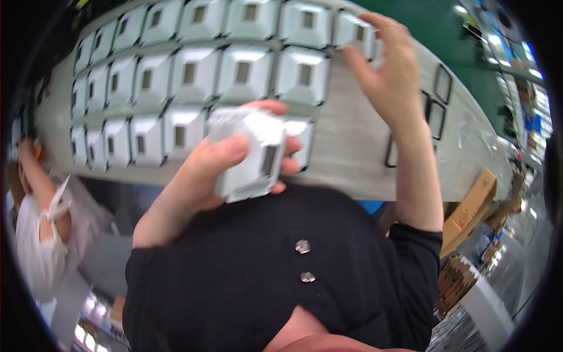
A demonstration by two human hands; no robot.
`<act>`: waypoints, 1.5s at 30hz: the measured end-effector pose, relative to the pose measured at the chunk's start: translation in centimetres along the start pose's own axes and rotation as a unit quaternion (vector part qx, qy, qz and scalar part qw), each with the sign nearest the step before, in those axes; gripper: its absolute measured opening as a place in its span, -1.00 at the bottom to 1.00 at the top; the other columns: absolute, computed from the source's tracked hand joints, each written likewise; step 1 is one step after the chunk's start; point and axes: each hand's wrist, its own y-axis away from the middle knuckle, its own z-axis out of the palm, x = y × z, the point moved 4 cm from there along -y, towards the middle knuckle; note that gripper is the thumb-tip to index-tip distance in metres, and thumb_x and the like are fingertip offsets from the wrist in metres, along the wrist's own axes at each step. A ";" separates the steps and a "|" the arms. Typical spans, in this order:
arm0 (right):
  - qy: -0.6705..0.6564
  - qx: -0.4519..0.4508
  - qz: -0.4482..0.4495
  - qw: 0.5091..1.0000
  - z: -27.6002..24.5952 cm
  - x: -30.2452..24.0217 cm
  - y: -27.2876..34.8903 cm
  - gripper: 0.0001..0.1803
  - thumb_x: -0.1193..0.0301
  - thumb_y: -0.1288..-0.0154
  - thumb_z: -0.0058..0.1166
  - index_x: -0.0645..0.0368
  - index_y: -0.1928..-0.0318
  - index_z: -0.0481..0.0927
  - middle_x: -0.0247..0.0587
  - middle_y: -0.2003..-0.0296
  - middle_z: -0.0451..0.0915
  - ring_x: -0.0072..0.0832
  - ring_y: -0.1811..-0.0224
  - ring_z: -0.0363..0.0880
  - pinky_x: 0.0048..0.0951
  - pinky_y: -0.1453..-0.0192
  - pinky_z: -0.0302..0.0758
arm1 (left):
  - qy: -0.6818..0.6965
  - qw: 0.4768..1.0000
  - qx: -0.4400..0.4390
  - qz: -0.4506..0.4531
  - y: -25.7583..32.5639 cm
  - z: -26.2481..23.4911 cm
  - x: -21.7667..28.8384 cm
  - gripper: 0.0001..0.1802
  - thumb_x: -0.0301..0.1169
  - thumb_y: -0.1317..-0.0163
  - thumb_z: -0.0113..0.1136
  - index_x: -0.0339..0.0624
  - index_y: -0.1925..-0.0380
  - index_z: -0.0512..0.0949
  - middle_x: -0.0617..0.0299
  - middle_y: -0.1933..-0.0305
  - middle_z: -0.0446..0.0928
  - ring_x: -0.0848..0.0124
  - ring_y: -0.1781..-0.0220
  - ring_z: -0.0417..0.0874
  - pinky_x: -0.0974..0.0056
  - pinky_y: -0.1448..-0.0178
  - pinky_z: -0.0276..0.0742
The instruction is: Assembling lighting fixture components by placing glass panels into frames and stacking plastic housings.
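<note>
My left hand [202, 167] is wrapped round a stack of white plastic covers [249, 155], each with bevelled sides and a rectangular window. It holds them over the table's near edge. At the far right end of the back row, my right hand [392, 73] grips one white cover [353, 34], thumb at its near side and fingers at its far right. More such covers, like this one in the middle row [302, 73], lie in three rows with dark edging showing around them. The left hand and stack partly hide a near-row cover [302, 144].
Several thin black rectangular frames [443, 84] lie on the grey tabletop [358, 146] to the right. A cardboard box [469, 208] stands beyond the table's right end. At the far left, another person's arm and light sleeve [50, 220] reach to the table.
</note>
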 end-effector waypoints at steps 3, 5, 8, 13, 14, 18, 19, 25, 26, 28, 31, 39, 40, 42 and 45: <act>-0.081 -0.057 -0.087 0.991 -1.8 -7.0 1.0 -0.52 0.64 -0.13 0.07 0.19 -0.12 0.56 -0.08 -0.12 0.51 -0.30 -0.09 0.51 -0.33 -0.07 0.47 | 0.000 0.999 -0.045 0.010 0.5 0.1 0.0 -0.08 0.11 -0.15 0.23 -0.25 -0.33 0.15 -0.06 -0.10 0.46 0.20 -0.06 0.62 0.16 0.03 0.67; -0.118 -0.109 -0.125 0.979 -2.1 -10.3 2.1 -0.51 0.66 -0.07 0.05 0.17 -0.08 0.61 -0.10 -0.12 0.52 -0.26 -0.09 0.51 -0.30 -0.16 0.46 | 0.015 0.999 -0.041 0.009 1.1 0.9 0.0 -0.20 0.03 -0.22 0.25 -0.18 -0.30 0.21 0.06 -0.07 0.49 0.28 -0.06 0.61 0.21 0.04 0.64; -0.153 -0.129 -0.160 0.967 -1.8 -11.7 3.5 -0.50 0.58 0.02 0.11 0.12 -0.03 0.66 -0.13 -0.12 0.51 -0.22 -0.09 0.51 -0.27 -0.14 0.50 | -0.031 0.999 0.003 0.008 2.4 2.1 0.1 -0.22 0.01 -0.22 0.26 -0.18 -0.29 0.22 0.13 -0.06 0.47 0.31 -0.07 0.59 0.25 0.02 0.62; -0.106 -0.136 -0.157 0.972 -2.6 -12.6 4.5 -0.53 0.58 0.02 0.11 0.11 0.01 0.69 -0.16 -0.05 0.57 -0.23 -0.07 0.53 -0.32 -0.09 0.53 | -0.016 0.999 -0.048 -0.009 2.7 1.2 -1.0 -0.22 0.00 -0.21 0.26 -0.22 -0.27 0.25 0.11 -0.05 0.48 0.30 -0.06 0.61 0.25 0.05 0.65; -0.099 -0.122 -0.162 0.974 -2.8 -12.7 4.6 -0.54 0.58 0.02 0.10 0.13 0.02 0.69 -0.17 -0.02 0.60 -0.22 -0.05 0.55 -0.32 -0.08 0.53 | 0.004 0.998 -0.065 -0.011 2.7 1.1 -1.1 -0.24 -0.02 -0.21 0.26 -0.23 -0.27 0.25 0.10 -0.05 0.49 0.28 -0.05 0.62 0.25 0.06 0.66; -0.094 -0.103 -0.165 0.976 -3.5 -12.6 5.0 -0.56 0.61 0.03 0.08 0.19 0.05 0.69 -0.17 0.06 0.65 -0.22 0.01 0.61 -0.33 -0.04 0.55 | -0.005 0.998 -0.052 -0.019 3.0 1.5 -1.1 -0.29 -0.13 -0.23 0.22 -0.23 -0.28 0.24 0.06 -0.05 0.50 0.24 -0.04 0.63 0.23 0.08 0.68; -0.090 -0.094 -0.177 0.976 -3.6 -12.5 5.1 -0.57 0.60 0.02 0.07 0.20 0.06 0.69 -0.16 0.09 0.66 -0.21 0.03 0.62 -0.33 -0.02 0.55 | -0.017 0.999 -0.040 -0.014 3.1 1.7 -1.0 -0.31 -0.16 -0.22 0.20 -0.22 -0.28 0.24 0.04 -0.05 0.50 0.23 -0.03 0.64 0.22 0.08 0.69; -0.081 -0.082 -0.185 0.976 -4.2 -12.3 5.8 -0.58 0.57 0.03 0.08 0.20 0.07 0.69 -0.13 0.08 0.66 -0.22 0.02 0.64 -0.33 0.00 0.55 | -0.036 0.999 -0.019 -0.013 2.9 2.2 -1.5 -0.22 -0.12 -0.15 0.17 -0.26 -0.31 0.20 -0.07 -0.05 0.50 0.12 -0.02 0.64 0.13 0.07 0.70; -0.081 -0.082 -0.185 0.976 -4.2 -12.2 5.9 -0.58 0.57 0.03 0.08 0.20 0.07 0.69 -0.13 0.08 0.66 -0.22 0.02 0.64 -0.33 0.00 0.55 | -0.061 0.998 0.003 -0.007 2.9 2.2 -1.5 -0.12 -0.03 -0.08 0.15 -0.29 -0.33 0.17 -0.16 -0.04 0.50 0.05 -0.03 0.63 0.06 0.05 0.71; -0.075 -0.069 -0.196 0.975 -4.3 -12.2 6.1 -0.58 0.56 0.03 0.08 0.20 0.07 0.70 -0.13 0.08 0.66 -0.23 0.02 0.64 -0.34 0.01 0.54 | -0.039 0.999 -0.013 -0.006 3.0 2.1 -1.5 -0.21 -0.12 -0.14 0.18 -0.26 -0.32 0.19 -0.07 -0.05 0.49 0.12 -0.02 0.64 0.12 0.07 0.70; -0.069 -0.075 -0.189 0.977 -4.4 -12.6 6.2 -0.58 0.55 0.02 0.08 0.20 0.07 0.70 -0.14 0.09 0.67 -0.23 0.03 0.65 -0.35 0.02 0.54 | -0.016 0.999 -0.033 0.005 3.2 2.4 -1.5 -0.27 -0.21 -0.19 0.22 -0.22 -0.31 0.20 0.03 -0.06 0.49 0.20 -0.02 0.64 0.19 0.08 0.68; -0.059 -0.071 -0.199 0.976 -4.3 -12.9 6.2 -0.60 0.54 0.01 0.08 0.19 0.09 0.71 -0.14 0.09 0.68 -0.26 0.04 0.66 -0.37 0.06 0.54 | -0.041 0.998 -0.048 0.010 3.4 2.3 -1.5 -0.26 -0.19 -0.16 0.24 -0.23 -0.30 0.23 0.05 -0.03 0.50 0.24 -0.02 0.63 0.22 0.07 0.67; -0.059 -0.072 -0.200 0.975 -4.4 -12.9 6.2 -0.60 0.55 0.02 0.08 0.19 0.08 0.71 -0.14 0.09 0.68 -0.26 0.04 0.66 -0.38 0.06 0.54 | -0.034 0.998 -0.044 0.010 3.4 2.3 -1.5 -0.27 -0.19 -0.16 0.24 -0.23 -0.29 0.25 0.05 -0.02 0.51 0.24 -0.01 0.64 0.22 0.07 0.67; -0.061 -0.069 -0.202 0.975 -4.3 -12.8 6.2 -0.59 0.56 0.02 0.09 0.19 0.08 0.71 -0.14 0.09 0.68 -0.26 0.05 0.67 -0.38 0.07 0.54 | -0.027 0.999 -0.039 0.011 3.3 2.3 -1.5 -0.27 -0.18 -0.15 0.24 -0.24 -0.28 0.26 0.05 -0.01 0.51 0.24 0.00 0.64 0.22 0.08 0.67; -0.060 -0.068 -0.205 0.974 -4.4 -12.7 6.2 -0.59 0.57 0.03 0.09 0.19 0.08 0.71 -0.13 0.10 0.69 -0.26 0.05 0.67 -0.38 0.07 0.54 | -0.030 0.998 -0.047 -0.006 3.2 2.2 -1.7 -0.28 -0.18 -0.15 0.24 -0.24 -0.27 0.27 0.05 -0.02 0.52 0.23 0.01 0.65 0.23 0.08 0.68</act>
